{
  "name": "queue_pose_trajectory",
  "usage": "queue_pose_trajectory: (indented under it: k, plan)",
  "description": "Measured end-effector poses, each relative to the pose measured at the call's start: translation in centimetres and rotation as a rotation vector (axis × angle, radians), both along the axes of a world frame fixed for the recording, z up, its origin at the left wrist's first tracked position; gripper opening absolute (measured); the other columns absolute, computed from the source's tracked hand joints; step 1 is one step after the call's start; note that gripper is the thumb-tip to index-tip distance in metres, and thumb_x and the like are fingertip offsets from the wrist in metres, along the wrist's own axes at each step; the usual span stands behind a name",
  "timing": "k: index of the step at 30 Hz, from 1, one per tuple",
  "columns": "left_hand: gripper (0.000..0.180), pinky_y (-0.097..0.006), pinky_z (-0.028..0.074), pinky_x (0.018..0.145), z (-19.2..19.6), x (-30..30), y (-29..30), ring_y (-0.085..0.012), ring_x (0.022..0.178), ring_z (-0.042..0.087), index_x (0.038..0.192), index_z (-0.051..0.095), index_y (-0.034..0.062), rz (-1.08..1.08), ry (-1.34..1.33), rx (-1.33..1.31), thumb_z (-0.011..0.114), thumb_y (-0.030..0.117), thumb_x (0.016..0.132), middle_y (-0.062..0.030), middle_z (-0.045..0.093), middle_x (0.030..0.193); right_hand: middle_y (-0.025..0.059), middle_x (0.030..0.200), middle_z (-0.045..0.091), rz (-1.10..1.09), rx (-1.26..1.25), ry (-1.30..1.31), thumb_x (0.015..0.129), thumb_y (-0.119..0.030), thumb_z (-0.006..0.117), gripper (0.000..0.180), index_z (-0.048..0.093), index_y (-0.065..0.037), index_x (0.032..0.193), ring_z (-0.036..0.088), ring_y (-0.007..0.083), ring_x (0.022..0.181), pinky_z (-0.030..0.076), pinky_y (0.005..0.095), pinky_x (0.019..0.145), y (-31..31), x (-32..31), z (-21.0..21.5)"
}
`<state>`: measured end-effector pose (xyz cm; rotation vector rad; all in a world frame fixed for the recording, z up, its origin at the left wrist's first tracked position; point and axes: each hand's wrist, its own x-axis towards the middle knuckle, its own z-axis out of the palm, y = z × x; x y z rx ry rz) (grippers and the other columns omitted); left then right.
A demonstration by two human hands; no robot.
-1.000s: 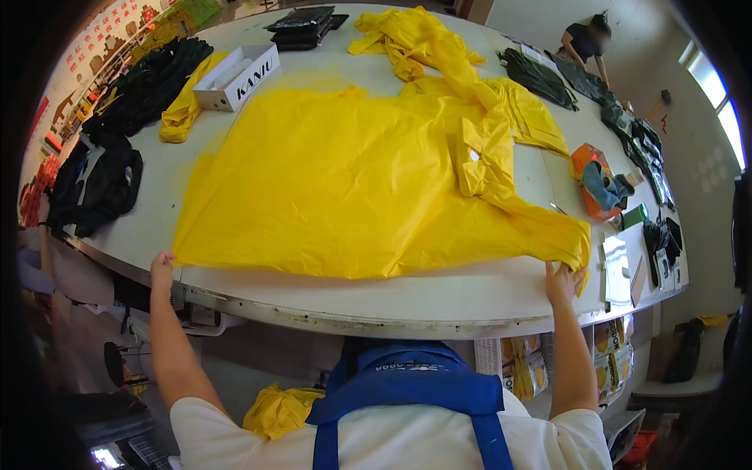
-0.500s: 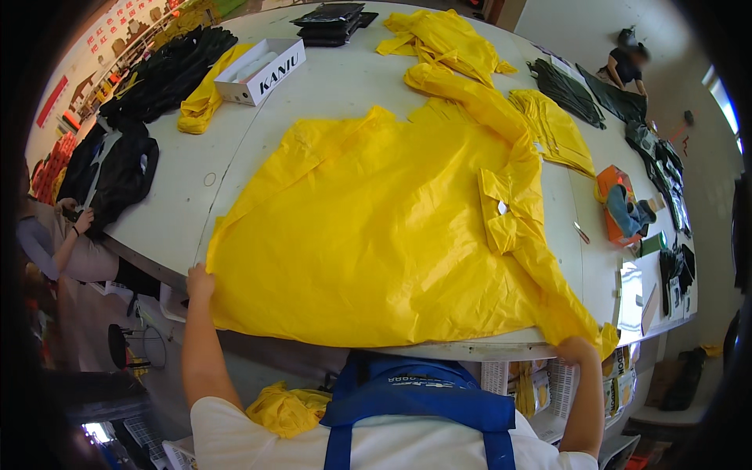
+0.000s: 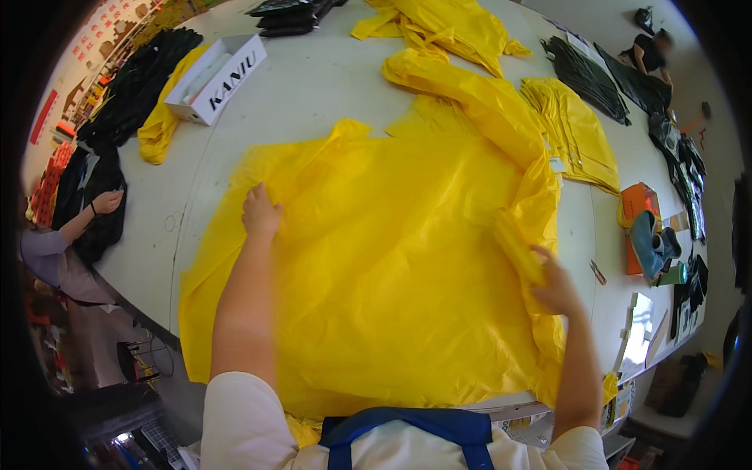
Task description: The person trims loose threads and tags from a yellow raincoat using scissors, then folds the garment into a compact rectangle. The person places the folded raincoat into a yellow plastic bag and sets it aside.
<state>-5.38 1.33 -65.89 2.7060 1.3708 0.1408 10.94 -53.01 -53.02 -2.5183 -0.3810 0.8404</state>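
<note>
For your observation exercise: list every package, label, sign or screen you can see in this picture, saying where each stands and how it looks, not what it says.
Open box: far left of the white table, long, white, dark lettering on its side.
Tag: small, white, on the yellow garment at its right edge.
Carton: right table edge, orange, flat.
Wall signs: top left, red and white, blurred.

Broad white worktable (image 3: 313, 94) under bright light — grey floor (image 3: 168, 392) beyond its edge.
</note>
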Motion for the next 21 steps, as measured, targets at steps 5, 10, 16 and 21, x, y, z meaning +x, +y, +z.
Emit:
queue_pose_trajectory:
  k: [5,10,16,21]
  plan:
    - [0.016,-0.04,0.047,0.077,-3.3,0.6,7.1,-0.0378,0.088,0.059,0.097,0.064,0.0024,-0.292,-0.172,-0.052,0.057,0.012,0.086,-0.0187,0.062,0.091,0.0185,0.125,0.052,-0.594,-0.76,-0.996,0.085,-0.015,0.054,0.051,0.042,-0.003,0.133,0.053,0.0361,0.111,0.047,0.042,0.088,-14.7,15.1,6.4]
    - [0.019,-0.029,0.046,0.069,6.7,2.2,6.1,-0.0168,0.075,0.06,0.095,0.062,-0.0005,-0.137,-0.121,-0.555,0.056,0.017,0.091,-0.0064,0.065,0.084,0.0244,0.137,0.041,-0.169,-0.066,-0.975,0.082,-0.05,0.064,0.084,0.031,-0.001,0.141,0.038,0.0363,0.129,0.031,0.042,0.106,0.1,25.4,-2.2]
    - [0.018,-0.024,0.044,0.079,17.7,-1.7,7.5,-0.0102,0.087,0.058,0.098,0.061,0.0002,-0.182,-0.703,-1.028,0.053,0.016,0.094,-0.0005,0.063,0.092,0.0161,0.109,0.064,-0.125,-0.15,-0.674,0.083,-0.046,0.059,0.054,0.061,-0.003,0.116,0.057,0.0289,0.11,0.038,0.04,0.097,9.4,31.1,-5.0]
    - [0.037,-0.037,0.038,0.101,25.8,-16.4,13.0,-0.0222,0.12,0.051,0.127,0.05,0.0014,-0.246,-1.198,-1.305,0.043,0.023,0.098,-0.0102,0.054,0.13,0.0091,0.104,0.063,-0.536,0.738,-0.707,0.095,-0.025,0.047,0.033,0.061,-0.002,0.115,0.058,0.0174,0.098,0.045,0.0263,0.084,-4.4,34.4,-0.3]
